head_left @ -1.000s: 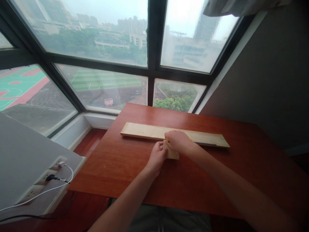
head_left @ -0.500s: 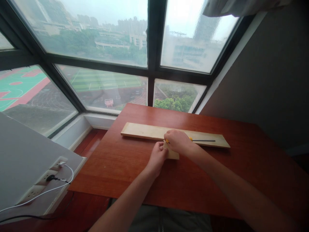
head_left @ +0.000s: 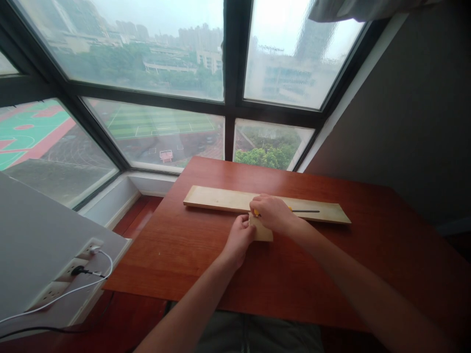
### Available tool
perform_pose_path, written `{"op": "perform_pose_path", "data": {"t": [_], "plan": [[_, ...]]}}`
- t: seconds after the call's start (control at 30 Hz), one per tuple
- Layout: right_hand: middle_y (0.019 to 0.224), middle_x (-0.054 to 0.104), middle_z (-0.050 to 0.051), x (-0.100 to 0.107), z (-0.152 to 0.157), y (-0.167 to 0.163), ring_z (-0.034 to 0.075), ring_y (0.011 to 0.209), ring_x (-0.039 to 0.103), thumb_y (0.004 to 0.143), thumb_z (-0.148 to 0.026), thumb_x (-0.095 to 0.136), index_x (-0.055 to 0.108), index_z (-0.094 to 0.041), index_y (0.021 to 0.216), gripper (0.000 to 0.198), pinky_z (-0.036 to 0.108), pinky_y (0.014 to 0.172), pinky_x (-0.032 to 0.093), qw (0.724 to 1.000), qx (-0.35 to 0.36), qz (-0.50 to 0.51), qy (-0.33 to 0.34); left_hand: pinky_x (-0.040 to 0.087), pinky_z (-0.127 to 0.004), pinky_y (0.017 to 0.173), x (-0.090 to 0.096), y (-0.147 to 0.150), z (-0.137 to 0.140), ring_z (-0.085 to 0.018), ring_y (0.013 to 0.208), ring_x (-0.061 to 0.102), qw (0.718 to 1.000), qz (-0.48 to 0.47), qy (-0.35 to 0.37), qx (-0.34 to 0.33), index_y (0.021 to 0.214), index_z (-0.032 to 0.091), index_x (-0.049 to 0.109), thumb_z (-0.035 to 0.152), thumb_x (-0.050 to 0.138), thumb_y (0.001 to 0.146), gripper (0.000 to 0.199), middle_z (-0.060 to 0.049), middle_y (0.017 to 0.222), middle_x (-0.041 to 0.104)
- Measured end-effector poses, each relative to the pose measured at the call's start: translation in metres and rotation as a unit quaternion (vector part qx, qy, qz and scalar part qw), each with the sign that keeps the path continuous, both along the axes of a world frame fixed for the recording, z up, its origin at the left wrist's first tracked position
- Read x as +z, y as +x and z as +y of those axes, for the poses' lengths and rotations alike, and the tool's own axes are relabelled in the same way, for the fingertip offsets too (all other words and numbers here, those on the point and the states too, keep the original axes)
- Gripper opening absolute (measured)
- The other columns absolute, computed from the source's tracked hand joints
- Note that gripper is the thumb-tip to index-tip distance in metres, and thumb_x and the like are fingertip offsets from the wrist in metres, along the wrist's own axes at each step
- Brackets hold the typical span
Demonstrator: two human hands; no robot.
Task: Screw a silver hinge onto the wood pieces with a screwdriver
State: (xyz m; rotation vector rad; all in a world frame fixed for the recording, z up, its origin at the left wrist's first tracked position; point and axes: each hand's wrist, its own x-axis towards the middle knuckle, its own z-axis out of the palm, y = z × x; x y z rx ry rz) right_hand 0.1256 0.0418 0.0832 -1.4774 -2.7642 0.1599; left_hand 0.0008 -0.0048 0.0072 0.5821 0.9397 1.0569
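My left hand (head_left: 241, 238) is closed on a small pale wood block (head_left: 263, 232), its fingers along the block's left side. Just above the block, my right hand (head_left: 270, 211) is wrapped round a yellow-handled tool (head_left: 291, 209). A thin dark shaft extends from it to the right, over a long pale wooden board (head_left: 217, 198). Yellow also shows by the fingertips, near the block's top edge. My fist hides most of the handle, so I cannot tell the tool's exact kind or whether it touches the block. The board lies flat behind both hands.
A reddish-brown wooden table (head_left: 176, 255) carries the board and block. Large windows (head_left: 162, 122) stand behind it. On the low wall at the left, power sockets (head_left: 69, 269) hold a white cable (head_left: 110, 262) and a black plug (head_left: 78, 270).
The dark shaft's tip has shifted left and less of the shaft shows. My right hand has barely moved. My left hand, the block and the board stay in place.
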Motion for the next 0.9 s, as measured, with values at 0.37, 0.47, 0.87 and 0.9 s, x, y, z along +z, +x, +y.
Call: {"op": "perform_pose_path", "data": {"t": [0.37, 0.47, 0.87, 0.9], "plan": [[0.096, 0.072, 0.006, 0.056, -0.011, 0.023, 0.023, 0.079, 0.066, 0.084, -0.028, 0.052, 0.054, -0.020, 0.127, 0.044, 0.029, 0.065, 0.042, 0.980, -0.107, 0.101, 0.136, 0.049, -0.026, 0.069, -0.004, 0.000, 0.001, -0.018, 0.078, 0.067, 1.000, 0.007, 0.019, -0.010, 0.102, 0.014, 0.056, 0.014, 0.066, 0.068, 0.035, -0.008, 0.090, 0.071], [0.076, 0.070, 0.003, 0.081, -0.019, 0.030, 0.022, 0.064, 0.064, 0.085, -0.038, 0.052, 0.058, -0.024, 0.123, 0.042, 0.030, 0.059, 0.041, 0.954, -0.165, 0.088, 0.233, 0.050, -0.027, 0.070, -0.006, 0.000, 0.001, -0.019, 0.080, 0.067, 1.000, 0.009, 0.019, -0.008, 0.102, 0.014, 0.058, 0.015, 0.067, 0.068, 0.036, -0.009, 0.091, 0.072], [0.071, 0.069, 0.001, 0.083, -0.028, 0.034, 0.017, 0.064, 0.067, 0.088, -0.046, 0.056, 0.062, -0.023, 0.085, 0.025, 0.028, 0.062, 0.053, 0.875, -0.166, 0.393, 0.228, 0.050, -0.025, 0.069, -0.002, -0.003, 0.002, -0.018, 0.081, 0.067, 1.000, 0.019, 0.012, -0.018, 0.098, 0.014, 0.062, 0.012, 0.066, 0.068, 0.030, -0.008, 0.091, 0.071], [0.071, 0.069, 0.001, 0.081, -0.028, 0.033, 0.017, 0.064, 0.067, 0.087, -0.046, 0.056, 0.061, -0.023, 0.085, 0.024, 0.028, 0.063, 0.053, 0.873, -0.167, 0.398, 0.228, 0.051, -0.025, 0.069, -0.002, -0.003, 0.002, -0.018, 0.081, 0.067, 1.000, 0.018, 0.011, -0.017, 0.098, 0.014, 0.062, 0.012, 0.066, 0.068, 0.030, -0.008, 0.092, 0.072]]}}
